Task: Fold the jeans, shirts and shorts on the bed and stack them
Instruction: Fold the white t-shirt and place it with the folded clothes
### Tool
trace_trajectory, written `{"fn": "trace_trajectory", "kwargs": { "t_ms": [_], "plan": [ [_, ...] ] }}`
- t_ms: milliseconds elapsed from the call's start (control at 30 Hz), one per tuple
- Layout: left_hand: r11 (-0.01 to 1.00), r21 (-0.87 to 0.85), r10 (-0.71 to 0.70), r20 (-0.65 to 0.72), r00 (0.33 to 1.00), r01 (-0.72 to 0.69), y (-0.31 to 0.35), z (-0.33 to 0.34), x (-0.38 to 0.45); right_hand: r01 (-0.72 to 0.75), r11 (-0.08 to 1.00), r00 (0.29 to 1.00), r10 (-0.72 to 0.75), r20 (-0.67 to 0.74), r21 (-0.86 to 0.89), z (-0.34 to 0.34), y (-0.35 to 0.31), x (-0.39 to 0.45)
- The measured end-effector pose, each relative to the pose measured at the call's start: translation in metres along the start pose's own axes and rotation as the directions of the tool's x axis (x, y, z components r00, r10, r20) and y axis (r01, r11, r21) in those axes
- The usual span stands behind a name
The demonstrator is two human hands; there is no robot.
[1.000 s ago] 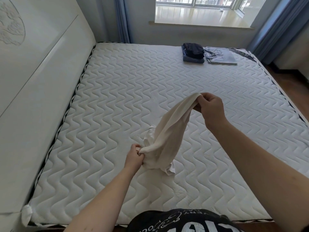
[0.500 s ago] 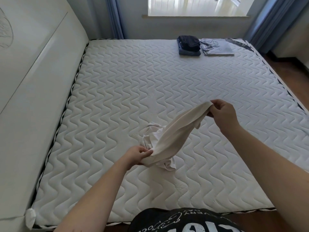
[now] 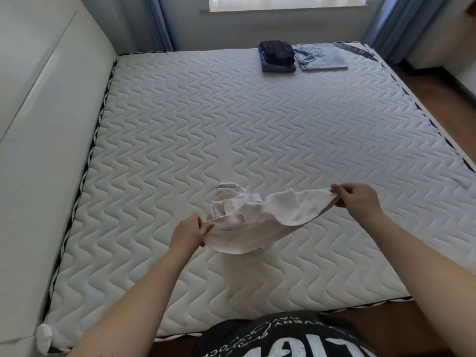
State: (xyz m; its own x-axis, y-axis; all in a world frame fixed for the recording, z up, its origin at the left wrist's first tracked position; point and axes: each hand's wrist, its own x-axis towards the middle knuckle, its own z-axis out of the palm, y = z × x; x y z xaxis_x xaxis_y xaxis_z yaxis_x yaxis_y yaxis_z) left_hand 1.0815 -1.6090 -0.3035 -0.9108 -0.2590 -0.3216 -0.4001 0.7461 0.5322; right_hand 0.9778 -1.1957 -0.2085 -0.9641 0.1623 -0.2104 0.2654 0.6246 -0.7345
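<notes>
**White garment held spread between both hands above the near part of the bed**

A crumpled white fabric garment (image 3: 260,217) is held by both hands over the near centre of the white quilted mattress with a wavy stitch pattern (image 3: 231,130). The garment's left edge is pinched by the left hand (image 3: 187,231), with thumb and fingers curled onto the cloth. The garment's right edge is pinched by the right hand (image 3: 356,198), thumb and fingers closed on a thin hem. Between the two grips the cloth is stretched into a sagging band. A bunched portion of the same garment is seen behind the band, towards the far left of it; whether it rests on the mattress cannot be told. The type of garment cannot be determined.

At the far edge of the bed, right of centre, a folded dark navy garment (image 3: 276,51) is stacked on a folded blue denim piece (image 3: 278,68). Just to the right of that stack, a flat folded light grey garment (image 3: 320,57) is laid on the mattress.

A white padded headboard (image 3: 46,119) is located along the left side of the bed. Blue curtains (image 3: 394,24) are hung at the far wall, on both sides of a window sill (image 3: 283,12). Brown wooden flooring (image 3: 432,81) is visible at the right.
</notes>
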Motion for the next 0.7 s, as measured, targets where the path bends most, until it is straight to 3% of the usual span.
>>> {"fn": "trace_trajectory", "kwargs": {
  "t_ms": [67,167,300,400,467,600,700],
  "plan": [
    [0.998,0.062,-0.020,-0.014,1.000,0.021,-0.004,0.002,-0.006,-0.041,0.996,0.997,0.045,-0.057,0.079,-0.001,0.026,-0.001],
    [0.992,0.111,-0.061,0.013,0.998,0.059,-0.012,0.005,-0.016,-0.153,0.987,0.988,0.154,-0.001,0.056,0.001,0.066,0.002],
    [0.979,-0.017,-0.196,0.209,0.958,0.204,-0.020,0.014,-0.043,-0.367,0.930,0.917,0.362,0.169,0.004,0.008,0.111,0.001],
    [0.957,-0.042,-0.262,0.315,0.912,0.289,-0.023,0.028,-0.058,-0.503,0.864,0.847,0.493,0.197,-0.003,0.014,0.140,-0.003],
    [0.952,0.031,-0.293,0.372,0.880,0.304,-0.026,0.038,-0.067,-0.519,0.853,0.833,0.519,0.192,-0.053,0.015,0.153,-0.007],
    [0.886,0.293,-0.432,0.238,0.870,0.359,-0.047,0.043,-0.088,-0.570,0.779,0.782,0.612,0.118,-0.261,0.007,0.180,-0.015],
    [0.861,0.294,-0.455,0.086,0.886,0.414,-0.064,0.043,-0.096,-0.572,0.713,0.768,0.640,0.041,-0.406,-0.007,0.194,-0.017]
  ]
}}
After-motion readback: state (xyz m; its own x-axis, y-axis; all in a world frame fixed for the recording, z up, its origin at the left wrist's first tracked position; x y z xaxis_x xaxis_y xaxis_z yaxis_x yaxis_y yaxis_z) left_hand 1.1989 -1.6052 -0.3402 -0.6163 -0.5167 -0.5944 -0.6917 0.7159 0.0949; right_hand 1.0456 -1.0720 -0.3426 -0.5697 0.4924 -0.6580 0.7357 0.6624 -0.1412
